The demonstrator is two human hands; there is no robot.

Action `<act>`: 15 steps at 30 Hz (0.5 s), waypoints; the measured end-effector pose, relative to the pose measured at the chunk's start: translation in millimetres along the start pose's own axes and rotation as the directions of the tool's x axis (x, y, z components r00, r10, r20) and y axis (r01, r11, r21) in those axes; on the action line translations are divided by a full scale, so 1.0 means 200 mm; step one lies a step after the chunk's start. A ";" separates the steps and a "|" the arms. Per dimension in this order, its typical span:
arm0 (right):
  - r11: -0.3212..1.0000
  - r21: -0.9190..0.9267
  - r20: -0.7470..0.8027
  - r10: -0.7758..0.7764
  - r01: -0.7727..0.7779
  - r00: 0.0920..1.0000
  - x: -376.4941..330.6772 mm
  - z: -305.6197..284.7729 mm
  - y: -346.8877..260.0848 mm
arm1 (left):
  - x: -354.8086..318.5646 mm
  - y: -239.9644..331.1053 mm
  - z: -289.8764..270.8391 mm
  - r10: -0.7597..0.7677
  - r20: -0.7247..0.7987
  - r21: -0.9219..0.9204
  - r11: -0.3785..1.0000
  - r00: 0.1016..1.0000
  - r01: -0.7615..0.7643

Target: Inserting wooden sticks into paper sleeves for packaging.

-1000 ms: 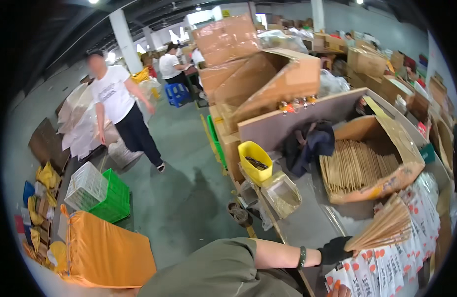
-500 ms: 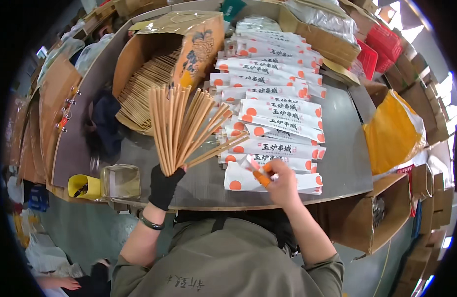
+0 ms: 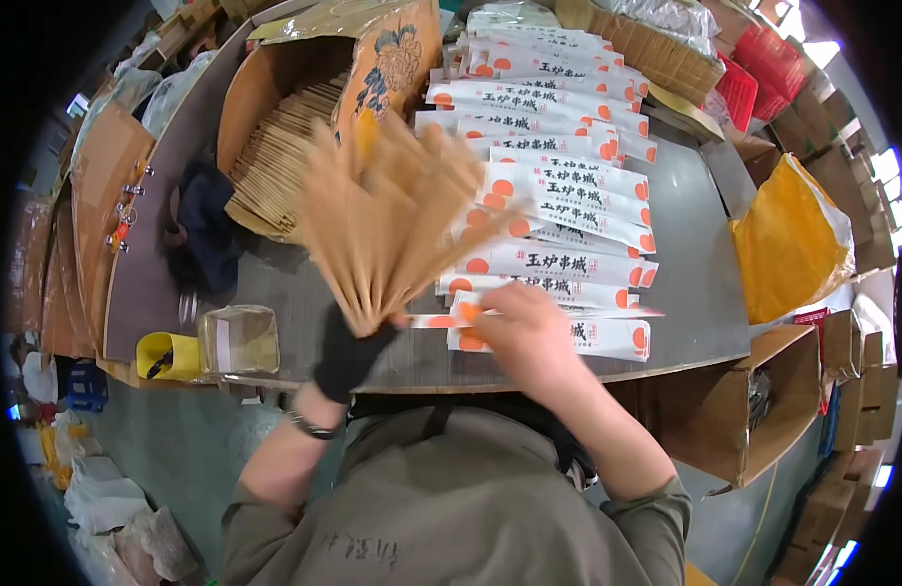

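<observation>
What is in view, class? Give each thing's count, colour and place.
Held sticks: many, tan, left hand
Packets: many, white with orange dots, table's middle
Table: one, grey, centre
Stick carton: one, brown, table's far left
Carton sticks: many, tan, inside it
Dark cloth: one, navy, beside carton
Tub: one, yellow, near left edge
Clear box: one, transparent, beside tub
Sack: one, yellow and white, right
Baskets: at least two, red, upper right
Open carton: one, brown, lower right
Background boxes: many, brown, edges
Left hand: one, black-gloved, gripping sticks
Right hand: one, orange fingertip covers, over packets
</observation>
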State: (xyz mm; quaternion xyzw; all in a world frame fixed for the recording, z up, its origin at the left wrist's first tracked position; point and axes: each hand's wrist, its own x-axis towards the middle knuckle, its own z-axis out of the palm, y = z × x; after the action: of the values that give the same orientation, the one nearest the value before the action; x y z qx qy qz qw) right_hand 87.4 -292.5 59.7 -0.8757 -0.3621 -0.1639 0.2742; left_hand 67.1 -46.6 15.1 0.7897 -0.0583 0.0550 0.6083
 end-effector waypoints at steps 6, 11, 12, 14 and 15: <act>0.983 -0.165 -0.071 0.068 -0.079 0.995 0.01 -0.02 0.14 | 0.12 -0.04 0.13 -0.084 -0.188 -0.072 0.995 0.979 0.072; 0.966 -0.225 0.237 -0.069 0.124 0.969 -0.27 0.08 0.13 | 0.07 -0.10 0.11 -0.194 -0.238 0.034 0.978 0.952 0.208; 0.976 -0.195 0.156 -0.062 0.093 0.986 -0.28 0.08 0.15 | 0.07 -0.12 0.12 -0.203 -0.253 0.002 0.978 0.946 0.211; 0.986 -0.166 0.066 0.014 -0.003 0.998 -0.31 0.03 0.17 | 0.07 -0.12 0.15 -0.257 -0.260 0.038 0.961 0.931 0.275; 0.991 -0.113 0.143 0.082 -0.066 0.986 -0.34 0.03 0.14 | 0.06 -0.12 0.14 -0.290 -0.259 0.110 0.939 0.921 0.326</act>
State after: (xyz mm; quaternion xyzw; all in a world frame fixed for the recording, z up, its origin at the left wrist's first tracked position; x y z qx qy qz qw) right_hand 61.8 -342.5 11.7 -0.9118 -0.3390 -0.1078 0.2052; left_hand 83.5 -67.9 -12.2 0.8202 0.1447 0.0572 0.5505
